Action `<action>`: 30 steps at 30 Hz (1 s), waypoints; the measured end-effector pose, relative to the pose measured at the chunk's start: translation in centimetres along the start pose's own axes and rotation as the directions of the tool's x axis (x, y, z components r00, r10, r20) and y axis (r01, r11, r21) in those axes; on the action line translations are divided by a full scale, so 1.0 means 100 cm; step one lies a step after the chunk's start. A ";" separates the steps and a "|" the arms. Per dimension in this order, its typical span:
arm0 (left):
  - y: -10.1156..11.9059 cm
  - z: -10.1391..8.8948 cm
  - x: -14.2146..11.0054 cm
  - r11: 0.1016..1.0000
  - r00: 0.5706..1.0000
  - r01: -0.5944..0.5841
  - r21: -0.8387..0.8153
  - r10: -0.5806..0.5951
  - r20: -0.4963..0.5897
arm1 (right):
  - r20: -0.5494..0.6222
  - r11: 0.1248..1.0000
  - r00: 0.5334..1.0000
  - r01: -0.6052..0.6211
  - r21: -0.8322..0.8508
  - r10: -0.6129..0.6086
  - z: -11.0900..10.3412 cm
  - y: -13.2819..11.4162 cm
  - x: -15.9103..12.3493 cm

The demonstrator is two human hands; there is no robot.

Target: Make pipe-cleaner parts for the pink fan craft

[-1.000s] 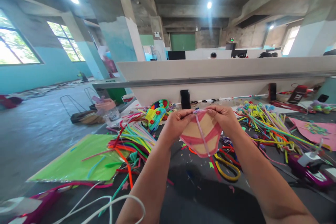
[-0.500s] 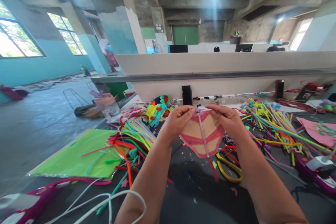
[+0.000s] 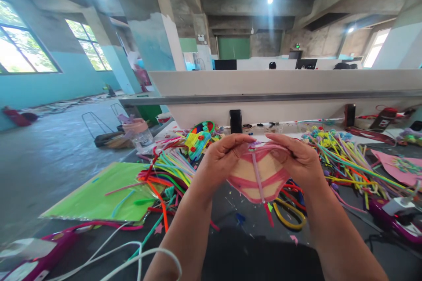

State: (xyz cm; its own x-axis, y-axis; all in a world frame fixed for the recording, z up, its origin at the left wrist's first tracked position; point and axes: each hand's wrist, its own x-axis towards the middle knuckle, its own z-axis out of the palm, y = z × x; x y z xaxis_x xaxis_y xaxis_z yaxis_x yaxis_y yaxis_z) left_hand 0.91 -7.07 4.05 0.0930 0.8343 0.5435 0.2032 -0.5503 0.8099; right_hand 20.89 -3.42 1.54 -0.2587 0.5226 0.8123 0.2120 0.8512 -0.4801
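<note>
Both hands hold a pink-and-beige striped craft piece [image 3: 268, 178] up over the dark table. It is leaf-like, with a lilac strip down its middle and a red-pink tail at the bottom. My left hand [image 3: 227, 156] grips its upper left edge between thumb and fingers. At the upper right edge my right hand [image 3: 295, 156] pinches it, the thumb in front. A small lilac bit [image 3: 253, 145] sits at its top, between the fingertips. Below the right hand lies a yellow loop [image 3: 290, 219], partly hidden.
Pipe cleaners [image 3: 174, 169] lie in a heap at left, others [image 3: 343, 158] at right. A green sheet [image 3: 99, 193], a white cable [image 3: 140, 254], power strips [image 3: 49, 250] and a lidded cup [image 3: 138, 134] are at left. A black phone [image 3: 235, 121] leans on the partition [image 3: 280, 83].
The fingers of both hands have shifted along the craft piece's top edge, which now looks more bowed. The right hand has moved a little right; the view has shifted slightly.
</note>
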 end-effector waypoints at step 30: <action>-0.012 0.005 0.000 0.897 0.942 -0.326 0.298 0.335 0.021 | -0.102 0.994 0.993 -0.070 -0.088 0.061 -0.018 -0.025 -0.006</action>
State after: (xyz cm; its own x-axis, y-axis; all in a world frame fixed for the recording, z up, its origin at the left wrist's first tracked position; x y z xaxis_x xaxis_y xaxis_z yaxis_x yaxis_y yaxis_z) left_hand 1.14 -6.37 3.00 0.1763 0.6025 0.7784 0.4426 -0.7549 0.4840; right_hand 22.22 -5.90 2.84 -0.1476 0.5656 0.8114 0.3119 0.8051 -0.5045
